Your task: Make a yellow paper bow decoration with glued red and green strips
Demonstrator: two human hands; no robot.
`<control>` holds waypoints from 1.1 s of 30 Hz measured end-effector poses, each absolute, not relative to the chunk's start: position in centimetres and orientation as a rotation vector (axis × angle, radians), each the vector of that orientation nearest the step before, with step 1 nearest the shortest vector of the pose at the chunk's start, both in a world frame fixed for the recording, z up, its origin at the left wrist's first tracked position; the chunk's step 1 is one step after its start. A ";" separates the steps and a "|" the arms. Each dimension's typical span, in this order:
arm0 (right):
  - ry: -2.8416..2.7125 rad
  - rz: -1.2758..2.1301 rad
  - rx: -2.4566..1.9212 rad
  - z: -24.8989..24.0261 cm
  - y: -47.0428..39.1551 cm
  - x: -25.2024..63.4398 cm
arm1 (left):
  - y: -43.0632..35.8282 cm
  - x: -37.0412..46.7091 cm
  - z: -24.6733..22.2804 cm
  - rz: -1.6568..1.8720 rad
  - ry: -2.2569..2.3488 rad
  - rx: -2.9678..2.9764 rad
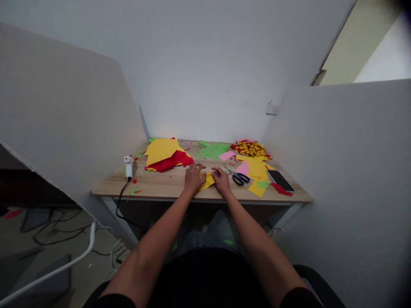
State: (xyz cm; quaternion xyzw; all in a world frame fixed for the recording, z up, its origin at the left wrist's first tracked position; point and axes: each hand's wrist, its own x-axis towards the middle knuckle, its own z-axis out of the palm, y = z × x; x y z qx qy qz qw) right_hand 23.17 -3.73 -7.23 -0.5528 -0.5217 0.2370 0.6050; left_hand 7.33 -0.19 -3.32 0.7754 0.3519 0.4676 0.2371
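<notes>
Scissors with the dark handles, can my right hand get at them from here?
Probably yes: the dark-handled scissors lie just to the right of your right hand, and nothing visible covers them; that hand would likely only need to leave the yellow paper.

Left hand (194, 179), right hand (221, 180): bare, fingers slender. Forearms (167, 218) bare, tapering toward wrists. Top (205, 278) plain black, well below hands; cloth detail lost in dark. Sleeves short, black: left sleeve (117, 300) far down and left of left hand, right sleeve (300, 298) far down and right of right hand. Jeans (221, 226) faded blue, nearer below hands, green flecks (229, 242) on cloth, nature unclear.
</notes>
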 end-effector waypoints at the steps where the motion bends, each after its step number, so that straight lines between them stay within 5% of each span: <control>1: -1.195 0.549 -1.281 -7.2 -3.7 23.2 | -0.5 7.4 -3.3 1.248 0.954 2.171; 33: -1.076 0.808 -1.242 -7.0 -4.0 24.1 | 1.4 9.4 -5.0 1.114 0.744 1.577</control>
